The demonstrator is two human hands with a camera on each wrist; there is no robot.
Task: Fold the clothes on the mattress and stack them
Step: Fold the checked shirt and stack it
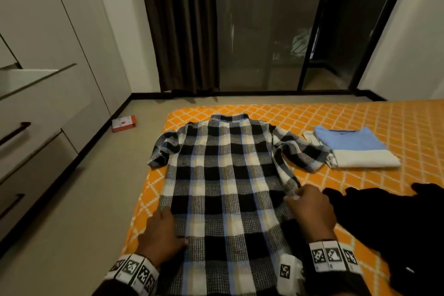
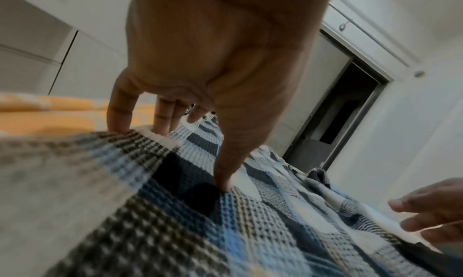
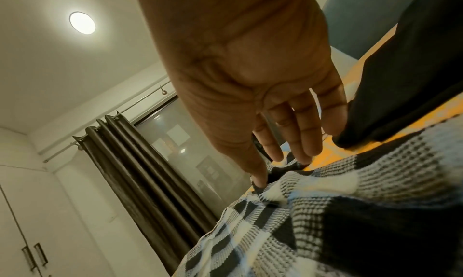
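Observation:
A black, white and blue checked shirt (image 1: 223,175) lies spread flat, back up, on the orange mattress (image 1: 360,115), collar at the far end. My left hand (image 1: 161,228) rests on its near left edge with straight fingers; in the left wrist view the hand (image 2: 192,158) has its thumb pressed into the checked shirt (image 2: 250,222). My right hand (image 1: 310,206) touches the shirt's right side seam, where the fabric is ridged up; the right wrist view has this hand (image 3: 280,170) with straight fingers on the shirt (image 3: 350,222). A folded blue and white garment (image 1: 353,149) lies at the far right.
A crumpled black garment (image 1: 384,223) lies on the mattress just right of my right hand. The mattress sits on the floor, its left edge near my left hand. White drawers (image 1: 36,103) line the left wall, a red box (image 1: 123,123) lies on the floor, and a curtain (image 1: 180,31) hangs beside a glass door (image 1: 264,31).

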